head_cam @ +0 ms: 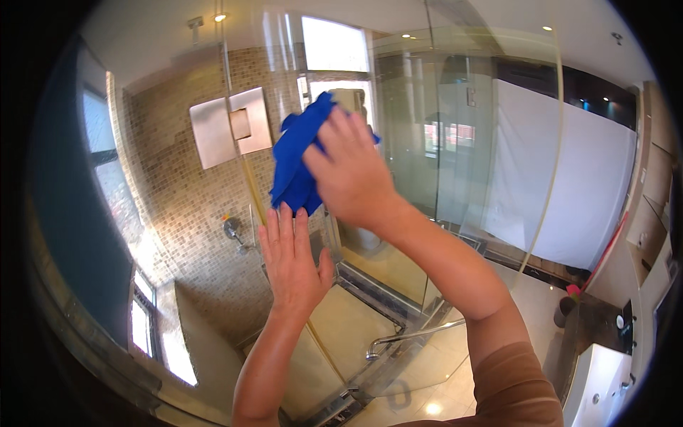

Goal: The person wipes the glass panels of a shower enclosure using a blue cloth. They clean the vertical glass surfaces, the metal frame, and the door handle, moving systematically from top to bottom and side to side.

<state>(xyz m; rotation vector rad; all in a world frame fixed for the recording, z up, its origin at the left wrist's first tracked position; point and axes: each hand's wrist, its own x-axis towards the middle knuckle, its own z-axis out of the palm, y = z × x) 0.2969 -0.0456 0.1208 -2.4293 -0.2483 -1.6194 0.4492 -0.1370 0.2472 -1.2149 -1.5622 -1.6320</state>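
A blue cloth (299, 155) lies bunched against a clear glass shower panel (405, 256). My right hand (352, 165) is on the cloth, fingers pressing it to the glass; the hand is slightly blurred. Below it, my left hand (293, 256) rests with its palm towards the glass and fingers pointing up. The left fingertips meet the cloth's lower edge, and nothing is held in that hand. To the left of the cloth, a square metal glass hinge (211, 131) joins the panel edges.
Behind the glass stands a mosaic-tiled wall (181, 176) with a shower valve (231, 227). A metal bar handle (416, 333) projects at lower centre. At lower right are a white washbasin (600, 384) and a dark counter (600, 320). White sheeting (565, 171) hangs at right.
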